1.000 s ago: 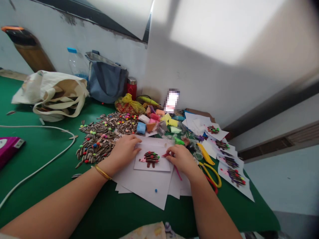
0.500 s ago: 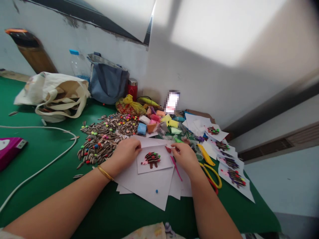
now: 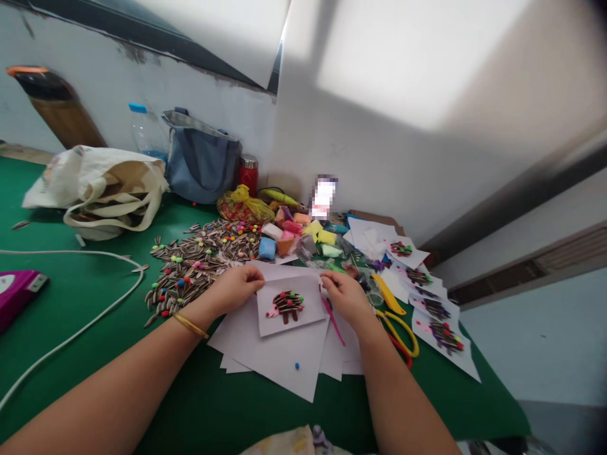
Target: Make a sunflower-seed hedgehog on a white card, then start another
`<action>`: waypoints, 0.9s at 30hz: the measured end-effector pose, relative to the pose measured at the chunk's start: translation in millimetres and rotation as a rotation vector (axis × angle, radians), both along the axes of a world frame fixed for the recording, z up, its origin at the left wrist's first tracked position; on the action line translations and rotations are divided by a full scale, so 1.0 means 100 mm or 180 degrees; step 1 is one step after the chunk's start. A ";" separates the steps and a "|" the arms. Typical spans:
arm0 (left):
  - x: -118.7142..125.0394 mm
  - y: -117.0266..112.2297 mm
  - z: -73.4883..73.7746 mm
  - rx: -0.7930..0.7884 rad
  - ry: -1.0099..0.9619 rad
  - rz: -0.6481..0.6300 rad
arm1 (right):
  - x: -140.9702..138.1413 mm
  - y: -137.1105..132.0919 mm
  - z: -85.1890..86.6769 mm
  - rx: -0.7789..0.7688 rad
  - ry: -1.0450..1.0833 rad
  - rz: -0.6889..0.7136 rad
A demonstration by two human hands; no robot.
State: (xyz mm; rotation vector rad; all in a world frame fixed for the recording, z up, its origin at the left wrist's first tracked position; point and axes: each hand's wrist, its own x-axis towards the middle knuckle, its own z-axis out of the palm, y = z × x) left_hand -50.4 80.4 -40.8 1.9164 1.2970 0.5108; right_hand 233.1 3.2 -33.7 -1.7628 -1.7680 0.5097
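Note:
A small white card (image 3: 310, 318) bears a hedgehog (image 3: 287, 304) made of striped sunflower seeds, small red and green balls, a pink face and brown legs. My left hand (image 3: 238, 289), with a gold bangle at the wrist, pinches the card's upper left corner. At the upper right corner, the fingers of my right hand (image 3: 345, 296) are closed on the card too. Its near edge looks slightly raised above the white paper sheets (image 3: 289, 360). A pink stick-like tool (image 3: 334, 323) lies beside my right hand, and a tiny blue ball (image 3: 297, 366) rests on the sheets.
Sunflower seeds (image 3: 190, 278) mixed with coloured balls spread to the left. Clay packs (image 3: 289, 237) lie behind. Right of my arm are yellow-handled scissors (image 3: 403, 332), a yellow cutter (image 3: 389, 296) and several hedgehog cards (image 3: 467, 366). A white cable (image 3: 90, 328) crosses the green table.
My right hand has moved left onto the card's upper right corner. The card has tilted up slightly between both hands. The view has shifted a little.

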 end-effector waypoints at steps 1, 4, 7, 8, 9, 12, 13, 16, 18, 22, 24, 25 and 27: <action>0.00 0.00 0.01 -0.0029 -0.0051 0.0003 | 0.01 0.00 -0.01 -0.0003 0.0080 -0.0015; 0.00 0.01 0.04 -0.0102 -0.0248 -0.0001 | 0.02 0.01 -0.04 -0.0062 0.0294 -0.0037; 0.00 -0.01 0.10 -0.0221 -0.0480 0.0082 | 0.02 0.02 -0.05 -0.0145 0.0641 0.0094; 0.01 -0.02 0.12 -0.0293 -0.0564 0.0141 | 0.01 0.01 -0.05 -0.0209 0.0820 0.0169; 0.01 -0.03 0.14 -0.0373 -0.0640 0.0200 | 0.00 0.01 -0.06 -0.0298 0.1022 0.0238; 0.02 -0.05 0.16 -0.0588 -0.0745 0.0261 | -0.03 0.01 -0.09 -0.0593 0.1665 0.0279; 0.02 -0.06 0.16 -0.0647 -0.0746 0.0236 | -0.03 0.02 -0.10 -0.0652 0.1838 0.0229; 0.03 -0.06 0.15 -0.0719 -0.0794 0.0195 | -0.02 0.03 -0.13 -0.0749 0.2273 0.0019; 0.03 -0.06 0.13 -0.0591 -0.0899 0.0262 | 0.02 0.04 -0.13 -0.0765 0.2556 -0.0128; 0.03 -0.06 0.10 -0.0151 -0.1006 0.0415 | 0.14 0.04 -0.05 -0.0612 0.2858 -0.0429; 0.04 -0.05 0.08 -0.0007 -0.0922 0.0369 | 0.23 0.03 0.01 -0.0529 0.2946 -0.0610; 0.04 -0.05 0.06 0.0050 -0.0865 0.0323 | 0.28 0.01 0.04 -0.0488 0.2978 -0.0707; 0.05 -0.03 0.02 0.0144 -0.0728 0.0195 | 0.42 -0.05 0.09 -0.0406 0.3003 -0.0912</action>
